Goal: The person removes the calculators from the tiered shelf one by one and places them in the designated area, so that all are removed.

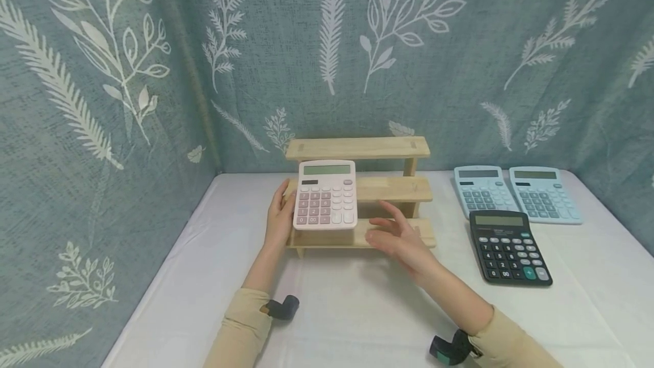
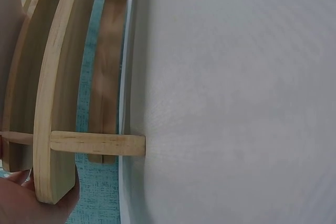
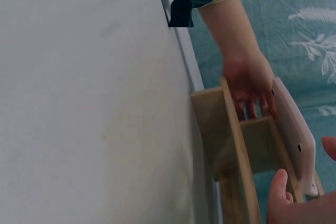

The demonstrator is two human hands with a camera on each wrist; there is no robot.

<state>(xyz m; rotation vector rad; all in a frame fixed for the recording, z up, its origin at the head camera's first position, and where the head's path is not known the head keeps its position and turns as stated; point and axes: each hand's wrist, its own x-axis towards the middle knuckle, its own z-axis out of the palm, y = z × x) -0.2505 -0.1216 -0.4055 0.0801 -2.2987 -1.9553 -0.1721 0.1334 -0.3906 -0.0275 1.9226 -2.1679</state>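
Observation:
A pale pink calculator (image 1: 325,195) is tilted at the middle shelf of a three-tier wooden rack (image 1: 393,188), its keys toward me. In the right wrist view its underside shows, jutting past the shelf edge. My left hand (image 1: 279,221) is at the rack's left end, beside the calculator's left edge, with fingers extended toward the shelves. The left wrist view shows part of this hand (image 2: 37,203) behind the end of the lowest shelf (image 2: 58,103). Right of the calculator, my right hand (image 1: 401,240) hovers before the lower shelves, fingers spread and holding nothing.
Two light blue calculators (image 1: 485,191) (image 1: 544,195) lie side by side at the right back of the white-covered table (image 1: 347,322). A black calculator (image 1: 508,247) lies in front, overlapping them in the head view. A leaf-patterned curtain (image 1: 286,33) hangs behind and at both sides.

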